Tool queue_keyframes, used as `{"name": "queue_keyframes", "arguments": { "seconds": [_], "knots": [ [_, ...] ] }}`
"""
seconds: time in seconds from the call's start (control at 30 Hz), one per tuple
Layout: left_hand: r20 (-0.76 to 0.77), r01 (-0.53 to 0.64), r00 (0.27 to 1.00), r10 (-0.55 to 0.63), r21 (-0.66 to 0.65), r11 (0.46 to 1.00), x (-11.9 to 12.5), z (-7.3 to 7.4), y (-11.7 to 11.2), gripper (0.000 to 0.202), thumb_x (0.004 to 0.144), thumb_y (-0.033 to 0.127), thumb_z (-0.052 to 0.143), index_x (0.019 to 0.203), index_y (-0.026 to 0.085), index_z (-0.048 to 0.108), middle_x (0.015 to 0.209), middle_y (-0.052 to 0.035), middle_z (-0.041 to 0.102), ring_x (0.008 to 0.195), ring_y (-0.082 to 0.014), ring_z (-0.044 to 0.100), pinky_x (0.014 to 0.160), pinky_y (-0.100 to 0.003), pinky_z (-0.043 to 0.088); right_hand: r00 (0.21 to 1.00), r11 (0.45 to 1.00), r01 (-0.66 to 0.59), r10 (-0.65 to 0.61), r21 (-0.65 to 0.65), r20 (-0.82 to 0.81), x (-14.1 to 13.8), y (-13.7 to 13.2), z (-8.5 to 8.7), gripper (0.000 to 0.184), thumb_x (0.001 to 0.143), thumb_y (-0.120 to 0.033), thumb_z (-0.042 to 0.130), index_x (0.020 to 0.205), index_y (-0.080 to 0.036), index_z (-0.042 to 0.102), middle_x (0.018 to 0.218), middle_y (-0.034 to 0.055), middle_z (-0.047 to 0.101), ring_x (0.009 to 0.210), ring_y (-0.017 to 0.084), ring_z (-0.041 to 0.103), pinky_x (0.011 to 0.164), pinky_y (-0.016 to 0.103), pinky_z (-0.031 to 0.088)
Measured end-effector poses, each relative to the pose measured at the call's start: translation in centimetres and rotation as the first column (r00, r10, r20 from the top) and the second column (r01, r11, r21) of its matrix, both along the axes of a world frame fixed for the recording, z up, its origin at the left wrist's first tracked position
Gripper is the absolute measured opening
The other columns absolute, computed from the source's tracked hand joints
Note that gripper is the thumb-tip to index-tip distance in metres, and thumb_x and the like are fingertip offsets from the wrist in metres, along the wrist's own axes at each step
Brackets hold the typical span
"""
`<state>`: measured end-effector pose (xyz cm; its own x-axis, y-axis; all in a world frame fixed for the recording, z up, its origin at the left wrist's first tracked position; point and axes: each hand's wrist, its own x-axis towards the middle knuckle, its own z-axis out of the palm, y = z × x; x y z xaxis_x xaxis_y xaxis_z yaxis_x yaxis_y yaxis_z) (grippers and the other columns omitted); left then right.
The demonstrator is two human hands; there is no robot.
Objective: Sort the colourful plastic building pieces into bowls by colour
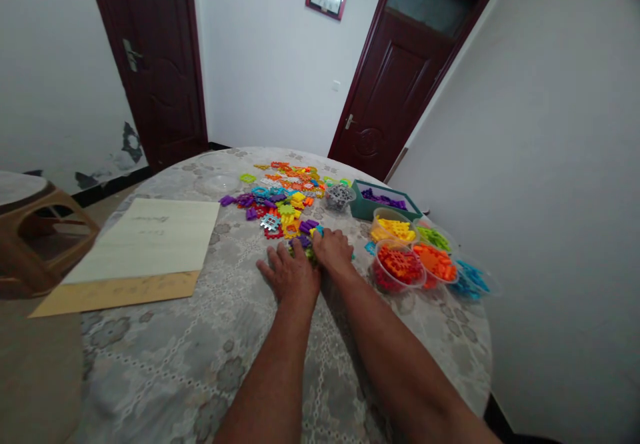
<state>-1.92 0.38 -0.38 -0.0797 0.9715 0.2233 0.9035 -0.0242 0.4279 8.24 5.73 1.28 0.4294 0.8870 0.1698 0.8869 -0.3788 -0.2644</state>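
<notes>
My left hand [291, 276] lies low over the table with its fingers spread, the fingertips touching a few purple and green plastic building pieces [300, 241]. Right beside it, my right hand [332, 249] has its fingers curled down; bits of yellow, blue and purple show at its fingertips, but the hand hides what is in it. Beyond both hands spreads a loose heap of interlocking plastic pieces [287, 211] in purple, yellow, red, blue and green. Farther back lie more orange and yellow pieces [295, 176].
On the right stand clear tubs of red [400, 264], orange [434, 263], yellow [393, 229], green [433, 237] and blue pieces [469, 280]. A green box [363, 209] holds purple pieces, beside a tub of grey ones [340, 195]. Paper sheets [150, 241] lie left; a brown stool [45, 237] stands beyond.
</notes>
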Motion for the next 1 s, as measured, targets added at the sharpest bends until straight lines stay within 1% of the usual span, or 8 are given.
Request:
{"name": "queue_keyframes", "arguments": {
  "seconds": [0.1,0.23,0.33,0.43,0.63,0.77,0.87,1.0],
  "knots": [
    [0.018,0.027,0.999,-0.027,0.012,1.000,-0.2,-0.2,0.0,0.073,0.092,0.049,0.065,0.156,0.018,0.049,0.160,-0.0257,0.047,0.152,-0.0473,0.034,0.122,-0.072,0.017,0.998,0.995,-0.060,0.056,0.079,0.041,-0.2,-1.2,1.0,0.047,0.108,-0.048,0.041,0.127,-0.018,0.072,0.128,0.0207,0.067,0.123,0.035,0.060,0.102,0.050,0.048],
    [0.016,0.040,0.999,-0.040,-0.005,0.999,-0.3,-0.4,0.1,0.089,0.082,0.053,0.075,0.158,0.017,0.045,0.161,-0.0259,0.044,0.152,-0.0477,0.033,0.122,-0.072,0.017,0.991,0.977,0.004,-0.033,0.214,0.128,1.1,-0.6,1.7,0.045,0.108,-0.042,0.041,0.127,-0.016,0.072,0.138,0.0214,0.062,0.131,0.038,0.053,0.111,0.063,0.038],
    [0.017,0.037,0.999,-0.037,0.005,0.999,-0.2,-0.5,0.2,0.096,0.079,0.058,0.077,0.159,0.017,0.044,0.161,-0.0268,0.044,0.151,-0.0486,0.033,0.121,-0.073,0.016,0.987,0.978,0.126,-0.140,0.167,0.078,2.6,0.7,1.2,0.045,0.107,-0.044,0.043,0.127,-0.015,0.072,0.145,0.0218,0.058,0.138,0.041,0.046,0.114,0.069,0.030],
    [0.012,0.036,0.999,-0.036,0.003,0.999,-0.1,-0.5,0.3,0.100,0.076,0.060,0.079,0.159,0.018,0.042,0.161,-0.0276,0.044,0.151,-0.0480,0.033,0.121,-0.073,0.016,0.975,0.969,0.215,-0.219,0.119,0.023,3.8,1.7,0.4,0.049,0.108,-0.046,0.041,0.129,-0.015,0.072,0.149,0.0228,0.056,0.142,0.042,0.043,0.113,0.070,0.031],
    [0.019,0.041,0.999,-0.041,-0.018,0.999,-0.1,-0.5,0.3,0.105,0.074,0.064,0.080,0.160,0.018,0.041,0.163,-0.0288,0.041,0.153,-0.0495,0.030,0.121,-0.074,0.013,0.973,0.970,0.229,-0.229,0.079,-0.017,4.3,1.5,-0.5,0.053,0.109,-0.047,0.036,0.130,-0.013,0.071,0.144,0.0267,0.058,0.138,0.043,0.047,0.109,0.068,0.037],
    [0.020,0.052,0.998,-0.051,-0.023,0.998,0.0,-0.3,0.3,0.103,0.076,0.061,0.078,0.161,0.017,0.040,0.164,-0.0289,0.040,0.154,-0.0503,0.028,0.122,-0.074,0.010,0.993,0.991,0.113,-0.110,0.077,-0.039,2.6,0.4,-0.2,0.053,0.110,-0.048,0.036,0.128,-0.014,0.072,0.137,0.0247,0.064,0.133,0.039,0.054,0.108,0.057,0.042],
    [0.018,0.068,0.998,-0.067,-0.055,0.996,-0.1,-0.2,0.1,0.085,0.086,0.048,0.071,0.161,0.018,0.043,0.164,-0.0277,0.040,0.154,-0.0490,0.030,0.122,-0.074,0.012,0.998,0.996,-0.017,0.022,0.084,-0.056,0.7,-0.9,0.0,0.048,0.110,-0.046,0.037,0.125,-0.017,0.073,0.133,0.0199,0.067,0.127,0.034,0.059,0.108,0.049,0.045],
    [-0.004,0.100,0.995,-0.101,-0.066,0.993,-0.5,-0.1,-0.2,0.059,0.101,0.028,0.044,0.160,0.019,0.047,0.161,-0.0260,0.047,0.154,-0.0459,0.034,0.122,-0.073,0.017,0.950,0.941,-0.302,0.310,0.154,-0.032,-1.2,-2.6,0.1,0.039,0.110,-0.034,0.039,0.112,-0.020,0.075,0.123,0.0136,0.073,0.124,0.027,0.060,0.112,0.041,0.042]
  ]
}}
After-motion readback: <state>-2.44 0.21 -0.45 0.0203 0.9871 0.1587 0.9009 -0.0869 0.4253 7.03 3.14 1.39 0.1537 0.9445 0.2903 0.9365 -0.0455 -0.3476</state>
